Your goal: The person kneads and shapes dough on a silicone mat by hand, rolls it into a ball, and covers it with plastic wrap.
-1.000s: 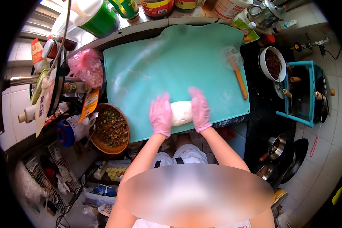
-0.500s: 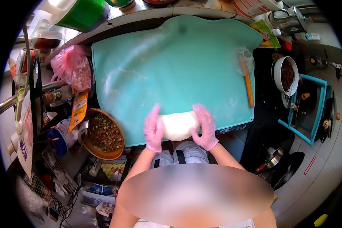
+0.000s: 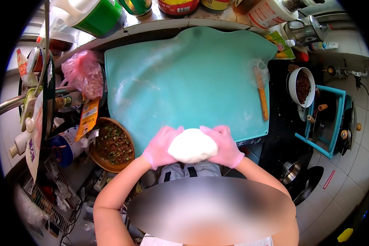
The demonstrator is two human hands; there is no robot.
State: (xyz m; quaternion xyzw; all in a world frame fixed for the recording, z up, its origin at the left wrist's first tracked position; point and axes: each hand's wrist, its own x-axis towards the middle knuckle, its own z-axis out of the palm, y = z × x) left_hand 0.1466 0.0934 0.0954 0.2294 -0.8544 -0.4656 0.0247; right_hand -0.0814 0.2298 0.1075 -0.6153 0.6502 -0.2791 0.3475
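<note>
A smooth white lump of dough (image 3: 192, 146) is at the near edge of the turquoise mat (image 3: 168, 86), close to the body. My left hand (image 3: 161, 146), in a thin pink glove, grips the dough's left end. On the other end my right hand (image 3: 224, 146), gloved the same way, has its fingers wrapped round the dough. The dough's underside and some fingertips are hidden. White flour smears show on the mat. Toward the mat's right edge lies a wooden rolling pin (image 3: 263, 100), its far end by a crumpled clear plastic bag (image 3: 259, 71).
A brown bowl (image 3: 130, 158) of chopped filling stands left of the mat, below a pink plastic bag (image 3: 84, 74). To the right are a white bowl (image 3: 311, 96) with dark red contents and a turquoise rack (image 3: 332, 151). Jars and bottles line the tiled ledge (image 3: 160, 23) behind.
Both hands have turned inward and closed more tightly round the dough, which now looks shorter and rounder. My elbows have spread outward. The camera view has shifted slightly.
</note>
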